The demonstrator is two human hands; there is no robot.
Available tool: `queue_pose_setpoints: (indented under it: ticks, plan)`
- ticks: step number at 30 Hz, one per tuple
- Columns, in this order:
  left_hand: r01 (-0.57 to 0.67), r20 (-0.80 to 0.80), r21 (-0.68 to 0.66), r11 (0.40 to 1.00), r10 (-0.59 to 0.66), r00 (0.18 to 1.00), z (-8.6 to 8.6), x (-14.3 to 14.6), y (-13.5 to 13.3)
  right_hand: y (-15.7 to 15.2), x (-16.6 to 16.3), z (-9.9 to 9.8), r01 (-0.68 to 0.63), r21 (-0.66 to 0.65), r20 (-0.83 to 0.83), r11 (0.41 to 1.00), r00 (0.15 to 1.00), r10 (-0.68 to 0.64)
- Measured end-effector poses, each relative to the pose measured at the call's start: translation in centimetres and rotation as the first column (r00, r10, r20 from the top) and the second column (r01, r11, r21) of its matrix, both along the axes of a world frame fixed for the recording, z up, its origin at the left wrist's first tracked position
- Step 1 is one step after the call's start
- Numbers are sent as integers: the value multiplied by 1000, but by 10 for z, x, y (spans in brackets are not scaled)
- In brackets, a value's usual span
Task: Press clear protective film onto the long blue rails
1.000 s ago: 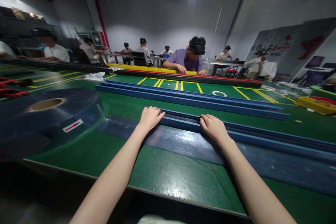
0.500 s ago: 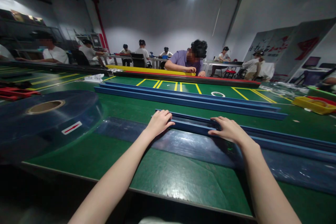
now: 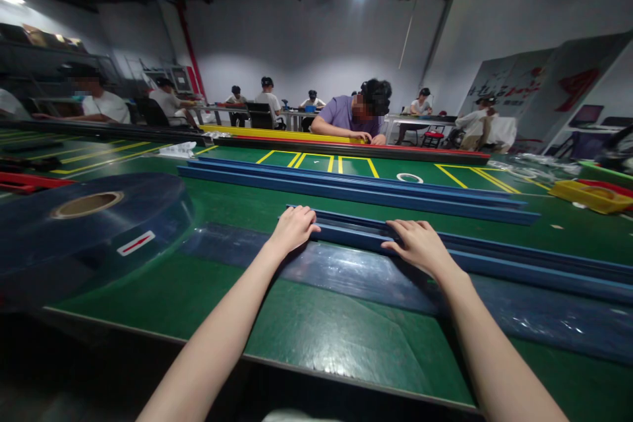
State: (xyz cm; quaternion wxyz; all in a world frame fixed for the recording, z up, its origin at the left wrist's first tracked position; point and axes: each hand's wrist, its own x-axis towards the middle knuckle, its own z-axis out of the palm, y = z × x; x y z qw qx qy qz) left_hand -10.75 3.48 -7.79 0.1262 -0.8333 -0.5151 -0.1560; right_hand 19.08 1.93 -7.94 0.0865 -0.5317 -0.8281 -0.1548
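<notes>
A long blue channel strip (image 3: 494,260) lies across the green table (image 3: 321,336), partly on a sheet of clear blue film (image 3: 346,270). My left hand (image 3: 293,227) rests on the strip's left end with its fingers curled over the edge. My right hand (image 3: 418,244) lies on the strip a little to the right, fingers bent over its top and pressed on it. Both hands grip the same strip.
A big roll of blue film (image 3: 84,217) lies at the left. Two more blue strips (image 3: 356,188) lie farther back, then red and yellow strips (image 3: 297,135). A person in a purple shirt (image 3: 346,115) works opposite. A yellow tray (image 3: 591,194) sits at the right.
My hands slid right along the strip between the first two frames. Since then they have drawn slightly left, and the view has barely shifted.
</notes>
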Motion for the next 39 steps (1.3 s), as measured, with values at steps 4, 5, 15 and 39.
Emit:
queue_pose_setpoints:
  ticks: [4,5,15,39]
  plan:
    - [-77,13,-21,997,77,997,5,-19,3,6,-19,-9,-42,42,-52,998,998,44]
    - [-99,26,-29,995,100,995,6,-24,4,7,-21,-10,-55,44,-61,997,996,58]
    - [-257,265,-54,965,262,928,-7,-68,20,11,46,-9,144,-53,-173,988,973,-151]
    - [146,86,90,985,-154,984,-12,57,17,14,-33,-24,77,76,-183,994,981,-62]
